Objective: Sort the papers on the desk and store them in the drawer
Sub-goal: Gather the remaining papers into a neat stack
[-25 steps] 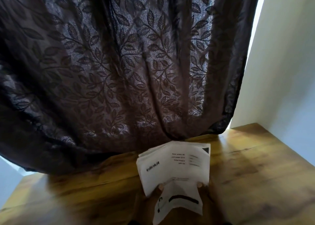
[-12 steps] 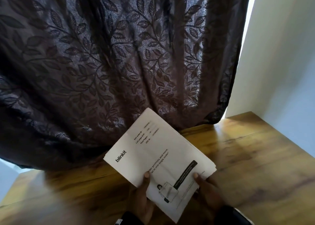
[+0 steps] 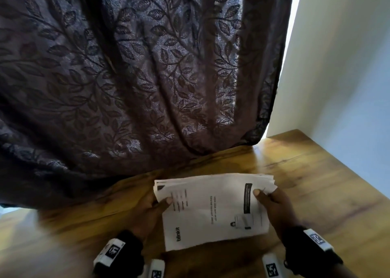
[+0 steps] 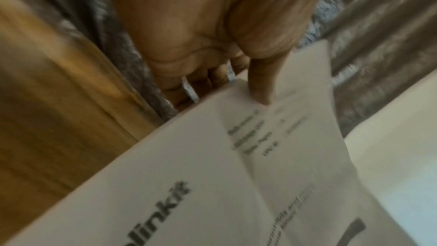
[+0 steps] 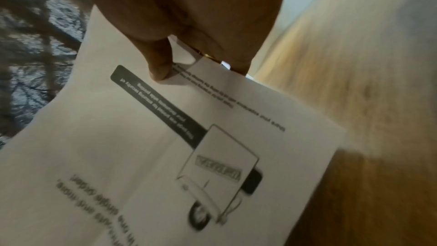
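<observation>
both hands (image 3: 213, 206) pinching paper stack (image 3: 213, 210), top sheet printed "blinkit"

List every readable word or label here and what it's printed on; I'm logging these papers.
"blinkit": top sheet of the paper stack, near the left hand.
Field lines, black banner by the right hand, slogan: too blurred.
Wrist tags: coded patterns, no words.

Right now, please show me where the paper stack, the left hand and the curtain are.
paper stack (image 3: 213, 212), head view, blank middle of the top sheet
left hand (image 3: 147, 212), head view, back of the hand
curtain (image 3: 137, 77), head view, leaf-patterned fabric
</observation>
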`<state>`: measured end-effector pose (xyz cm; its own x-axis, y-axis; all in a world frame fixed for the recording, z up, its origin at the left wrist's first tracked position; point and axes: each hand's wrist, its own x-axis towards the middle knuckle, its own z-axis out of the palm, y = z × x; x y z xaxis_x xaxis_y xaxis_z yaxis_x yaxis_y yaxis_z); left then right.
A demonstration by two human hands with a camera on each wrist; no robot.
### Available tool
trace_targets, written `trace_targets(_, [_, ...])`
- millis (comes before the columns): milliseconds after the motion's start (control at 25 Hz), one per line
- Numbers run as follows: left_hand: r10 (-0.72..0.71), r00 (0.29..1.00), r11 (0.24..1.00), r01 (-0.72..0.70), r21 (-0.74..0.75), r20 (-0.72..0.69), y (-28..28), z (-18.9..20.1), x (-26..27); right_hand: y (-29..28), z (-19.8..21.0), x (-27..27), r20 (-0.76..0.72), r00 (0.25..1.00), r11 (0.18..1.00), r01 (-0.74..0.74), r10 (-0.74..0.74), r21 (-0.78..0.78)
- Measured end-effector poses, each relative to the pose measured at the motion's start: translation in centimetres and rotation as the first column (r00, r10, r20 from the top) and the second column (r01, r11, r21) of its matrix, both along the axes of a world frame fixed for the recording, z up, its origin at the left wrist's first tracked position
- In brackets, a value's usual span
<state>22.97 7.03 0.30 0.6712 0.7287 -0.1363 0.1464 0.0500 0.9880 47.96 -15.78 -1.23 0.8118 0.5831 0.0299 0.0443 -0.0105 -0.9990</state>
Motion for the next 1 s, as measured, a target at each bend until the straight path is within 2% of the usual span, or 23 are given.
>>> trace_targets(80, [0.036,0.999,0.996,-0.037,0.085,0.018,-1.1,-0.2,1.6,-0.2,0.1,0.5,0.066,0.997,0.997,0.037,-0.042,0.074])
trace_targets(160, [0.101,0.995,0.992,-0.103,0.073,0.028,-2.5,-1.2,2.4,-0.6,-0.4,0.7,0.107,0.990,0.989,0.076,-0.090,0.123])
trace_targets(240, [0.145,0.987,0.981,-0.135,0.136,-0.066,-4.3,-2.1,2.8,-1.3,-1.8,0.3,0.159,0.985,0.993,0.043,-0.061,0.113])
trace_targets(280, [0.128,0.985,0.981,-0.109,0.161,-0.113,-5.2,-2.5,3.0,-1.5,-2.6,0.0,0.136,0.990,0.994,0.026,-0.040,0.103])
trace_targets(400, [0.076,0.987,0.997,-0.074,0.021,-0.139,-6.7,-3.2,3.5,-1.9,-4.0,-0.2,0.006,0.997,0.995,0.079,-0.079,0.058])
trace_targets(600, [0.037,0.994,0.998,-0.031,0.059,-0.106,-7.2,-2.0,4.4,-1.9,-4.8,1.0,-0.012,0.998,0.998,0.061,-0.061,0.016])
trace_targets(760, [0.173,0.979,0.984,-0.168,0.059,-0.108,-5.3,-2.5,4.7,-2.3,-4.2,2.4,0.030,1.000,0.998,0.004,-0.001,-0.070])
trace_targets(800, [0.171,0.977,0.982,-0.158,0.103,-0.129,-4.5,-2.3,4.8,-2.8,-3.5,2.8,-0.004,0.999,0.997,-0.053,0.053,-0.064])
trace_targets(880, [0.138,0.970,0.976,-0.099,0.196,-0.201,-3.1,-1.5,5.3,-4.1,-2.3,3.5,-0.180,0.973,0.989,-0.148,0.142,-0.017])
trace_targets(920, [0.114,0.970,0.977,-0.071,0.199,-0.213,-2.6,-1.0,5.8,-4.7,-1.9,3.8,-0.269,0.949,0.985,-0.174,0.165,-0.007])
trace_targets(1000, [0.043,0.970,0.987,-0.004,0.159,-0.241,-1.6,-1.4,6.9,-6.0,-1.7,4.3,-0.319,0.931,0.978,-0.204,0.180,-0.045])
